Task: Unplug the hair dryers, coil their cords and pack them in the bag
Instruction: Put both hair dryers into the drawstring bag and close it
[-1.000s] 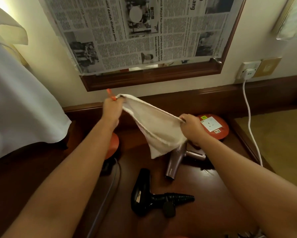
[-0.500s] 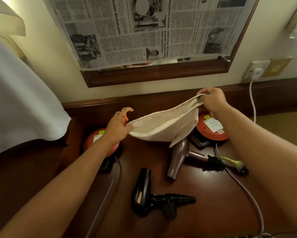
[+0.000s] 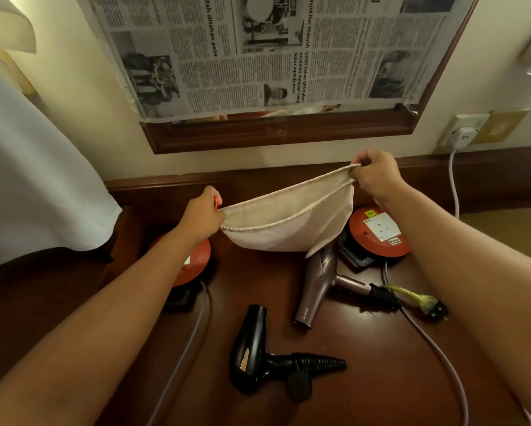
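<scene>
Both hands hold a cream cloth drawstring bag [image 3: 292,222] stretched open above the dark wooden desk [image 3: 365,395]: the left hand [image 3: 201,218] pinches its left rim, the right hand [image 3: 378,176] pinches the raised right rim. Beneath it on the desk lie a mauve metallic hair dryer [image 3: 315,290] and, nearer, a glossy black hair dryer [image 3: 252,348] with its coiled cord.

There is only one view. The camera sits on the person's head and looks forward and down. It is close to the dark wood counter [image 3: 365,379], with both arms reaching out from the bottom corners into the middle. The wide lens bends the edges. The wall [image 3: 83,96] and a newspaper [image 3: 273,50] fill the top of the view.
</scene>
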Motion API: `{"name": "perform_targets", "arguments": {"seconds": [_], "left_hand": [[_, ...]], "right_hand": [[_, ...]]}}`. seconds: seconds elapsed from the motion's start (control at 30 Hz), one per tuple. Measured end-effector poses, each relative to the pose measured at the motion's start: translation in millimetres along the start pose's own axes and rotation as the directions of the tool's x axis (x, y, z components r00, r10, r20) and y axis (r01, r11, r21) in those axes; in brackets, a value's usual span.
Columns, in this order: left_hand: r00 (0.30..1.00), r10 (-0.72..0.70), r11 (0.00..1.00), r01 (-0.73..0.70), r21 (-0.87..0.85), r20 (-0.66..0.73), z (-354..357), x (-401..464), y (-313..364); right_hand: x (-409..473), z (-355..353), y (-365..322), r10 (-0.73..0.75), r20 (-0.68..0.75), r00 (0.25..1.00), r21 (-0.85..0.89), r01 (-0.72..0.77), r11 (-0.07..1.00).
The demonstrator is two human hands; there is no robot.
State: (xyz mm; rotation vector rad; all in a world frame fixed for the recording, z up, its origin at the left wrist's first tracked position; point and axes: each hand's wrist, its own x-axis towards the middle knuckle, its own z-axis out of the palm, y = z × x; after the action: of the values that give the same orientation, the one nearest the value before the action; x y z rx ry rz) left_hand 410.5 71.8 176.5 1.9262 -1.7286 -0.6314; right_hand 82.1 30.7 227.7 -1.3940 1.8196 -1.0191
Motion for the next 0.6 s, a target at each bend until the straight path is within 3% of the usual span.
{"name": "perform_targets", "arguments": {"seconds": [0.13, 0.3, 0.43, 0.53, 0.6], "left_hand": [[0.991, -0.082, 0.975, 0.103, -0.198, 0.11, -3, 13, 10], [0.98, -0.098, 0.957, 0.141, -0.255, 0.174, -14, 26, 23], [0.987, -0.162, 0.934, 0.161, -0.318, 0.025, -23, 38, 30], [0.963, -0.239, 0.873, 0.155, -0.462, -0.128, -36, 48, 33], [0.944, -0.242, 0.882, 0.119, -0.456, -0.223, -43, 50, 37]], "right_hand": [[8, 2, -6, 0.0, -0.021, 1.0, 0.05, 0.001, 0.999], [17, 3, -23, -0.053, -0.05, 0.997, 0.072, 0.056, 0.996], [23, 1, -31, -0.082, -0.091, 0.992, 0.071, 0.089, 0.993], [26, -7, -34, -0.114, -0.154, 0.981, 0.022, 0.118, 0.993], [25, -11, -35, -0.149, -0.175, 0.973, -0.024, 0.147, 0.989]]}}
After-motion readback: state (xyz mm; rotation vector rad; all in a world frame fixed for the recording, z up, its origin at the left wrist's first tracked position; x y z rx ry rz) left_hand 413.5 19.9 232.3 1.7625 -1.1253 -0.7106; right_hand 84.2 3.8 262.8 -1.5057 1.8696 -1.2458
